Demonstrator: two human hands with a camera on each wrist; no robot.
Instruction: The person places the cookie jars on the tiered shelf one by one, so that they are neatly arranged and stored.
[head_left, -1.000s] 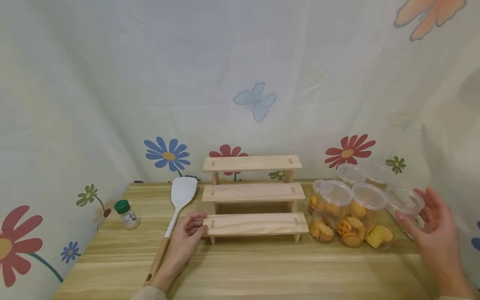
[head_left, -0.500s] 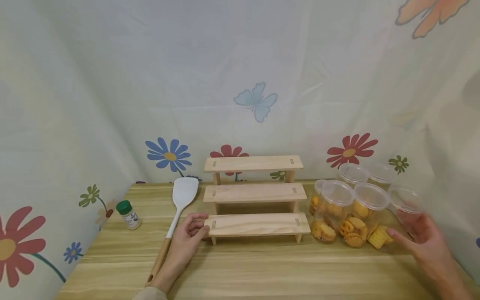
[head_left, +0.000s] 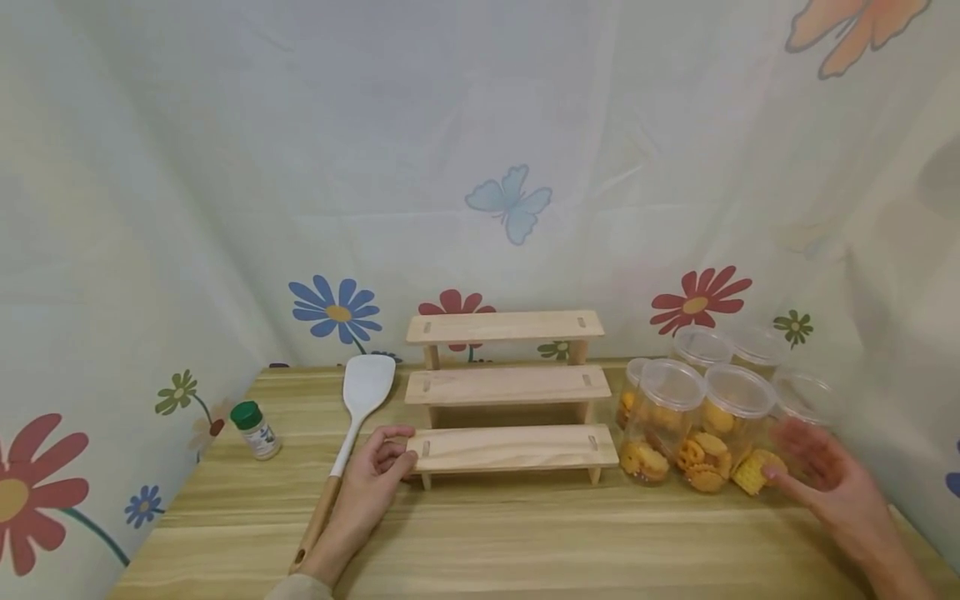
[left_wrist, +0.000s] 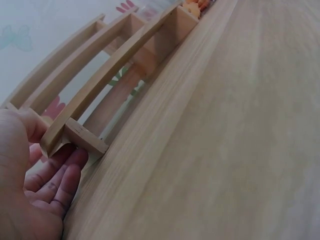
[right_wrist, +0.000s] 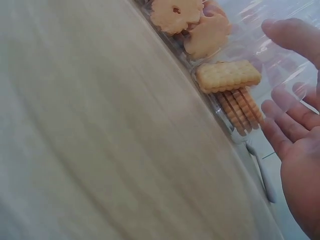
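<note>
A three-step wooden display shelf [head_left: 510, 383] stands on the table in the head view. My left hand [head_left: 378, 467] holds the left end of its lowest step, thumb at the top edge and fingers curled beneath, as the left wrist view also shows. Clear lidded jars [head_left: 671, 387] with biscuits and crackers stand in a group to the right. My right hand [head_left: 832, 479] is spread at the near right jar, which holds stacked rectangular biscuits [right_wrist: 228, 76]. In the right wrist view its thumb and fingers stand apart on either side of that clear jar.
A white spatula [head_left: 367, 387] with a wooden handle lies left of the shelf, its handle beside my left forearm. Farther left stands a small green-capped shaker [head_left: 255, 429]. A flower-printed curtain [head_left: 525, 125] hangs behind the wooden table [head_left: 525, 550].
My right hand has moved down and left, from the empty-looking jar at the far right to the front jar of biscuits. My left hand has stayed on the shelf.
</note>
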